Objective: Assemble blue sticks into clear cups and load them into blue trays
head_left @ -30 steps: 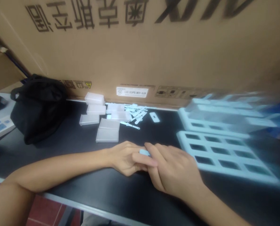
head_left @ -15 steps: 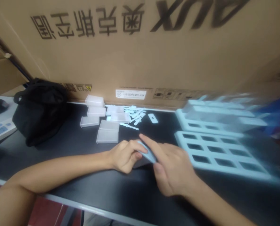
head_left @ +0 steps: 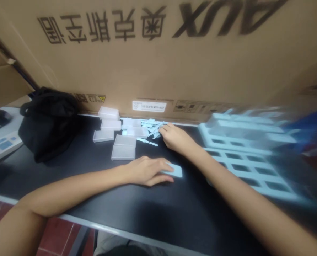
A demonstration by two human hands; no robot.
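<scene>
My left hand (head_left: pixel 148 170) lies on the black table (head_left: pixel 137 213) with its fingers curled over a small pale blue plastic piece (head_left: pixel 175 171), pressing it flat. My right hand (head_left: pixel 176 137) is stretched out to the back of the table, its fingertips in a heap of small pale blue strips (head_left: pixel 151 126). Whether those fingers hold a strip is hidden. One strip (head_left: pixel 148 142) lies apart in front of the heap.
Several clear plastic boxes (head_left: pixel 122 146) lie left of the heap. White trays with rectangular pockets (head_left: pixel 243 149) sit at the right, blurred. A black bag (head_left: pixel 50 122) stands at the left. A large cardboard box (head_left: pixel 158 53) walls off the back.
The hands were together over the blue piece. My right hand has let go and reached back to the heap of strips; my left hand has laid the piece flat on the table.
</scene>
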